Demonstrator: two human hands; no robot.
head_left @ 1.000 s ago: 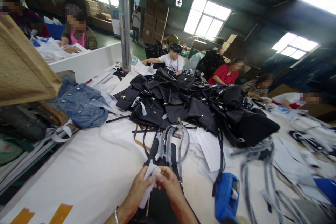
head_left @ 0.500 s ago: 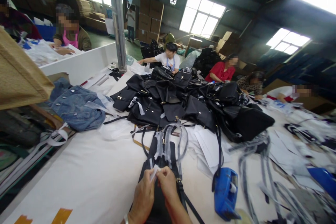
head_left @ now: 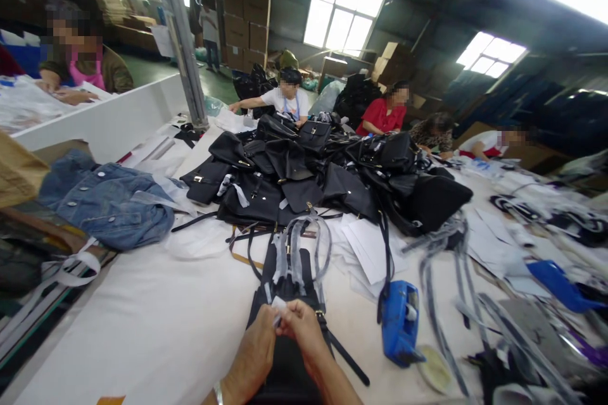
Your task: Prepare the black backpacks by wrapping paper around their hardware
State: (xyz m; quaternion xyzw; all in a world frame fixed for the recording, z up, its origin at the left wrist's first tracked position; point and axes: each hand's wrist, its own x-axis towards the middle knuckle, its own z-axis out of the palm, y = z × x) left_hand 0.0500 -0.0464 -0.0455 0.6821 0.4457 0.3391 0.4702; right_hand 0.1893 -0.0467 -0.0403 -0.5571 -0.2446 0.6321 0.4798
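Observation:
A black bag [head_left: 291,361] lies on the table in front of me, its straps running away from me under clear plastic wrapping [head_left: 297,253]. Over its upper part my left hand [head_left: 256,342] and my right hand [head_left: 301,323] meet, both with fingers closed. Between the fingertips they pinch a small piece of white wrapping [head_left: 279,307], which looks like thin paper or plastic; its exact kind is unclear. A loose black strap with a buckle [head_left: 321,314] extends from the bag's right side past my right wrist.
A heap of black bags [head_left: 304,171] covers the far middle of the table. A blue tape dispenser [head_left: 400,323] stands to the right, near white paper sheets [head_left: 365,247] and plastic-wrapped straps [head_left: 430,291]. A denim garment [head_left: 111,202] lies left. Several people work around the table.
The view has turned slightly, so the surroundings sit farther left. Both hands stay together over the bag; the left has rolled inward and less of the white piece shows.

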